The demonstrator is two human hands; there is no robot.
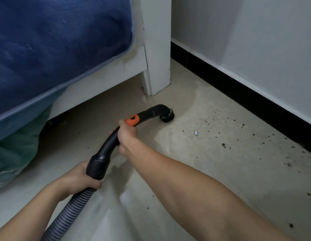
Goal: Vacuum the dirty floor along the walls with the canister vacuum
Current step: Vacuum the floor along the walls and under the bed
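Note:
A black curved vacuum handle point(107, 146) with an orange slider point(133, 120) ends in a round black nozzle point(166, 116) resting on the pale floor point(194, 171) near the bed leg. My right hand point(127, 136) grips the handle just behind the orange part. My left hand point(81, 178) holds the cuff where the grey ribbed hose point(71, 211) joins the handle. Dark crumbs of dirt point(222, 145) and a small white scrap point(196, 133) lie scattered on the floor to the right of the nozzle, along the black skirting. The canister itself is out of view.
A white bed frame leg point(158, 66) stands just beyond the nozzle, with a blue mattress point(55, 49) above and a green bag point(17, 153) under the bed at left. A white wall point(255, 40) with black skirting point(238, 94) runs along the right.

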